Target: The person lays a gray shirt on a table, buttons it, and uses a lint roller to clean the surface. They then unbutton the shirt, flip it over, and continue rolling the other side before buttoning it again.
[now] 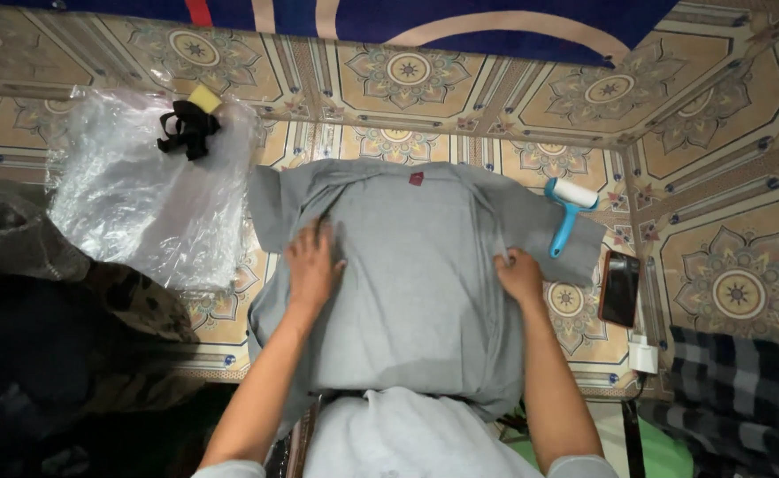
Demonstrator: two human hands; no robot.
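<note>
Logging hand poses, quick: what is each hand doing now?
Left hand: open, flat on the grey shirt.
Right hand: closed, pinching a shirt fold.

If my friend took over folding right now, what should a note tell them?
Left hand: flat, palm down on the grey T-shirt, fingers spread, holding nothing.
Right hand: curled, pinching the shirt's right edge where it is folded in.
The shirt lies back up on the patterned floor mat; both sides look folded inward. Its bottom half is not yet folded up.
Nearby: a blue lint roller and a phone to the right, a clear plastic bag to the left.
</note>
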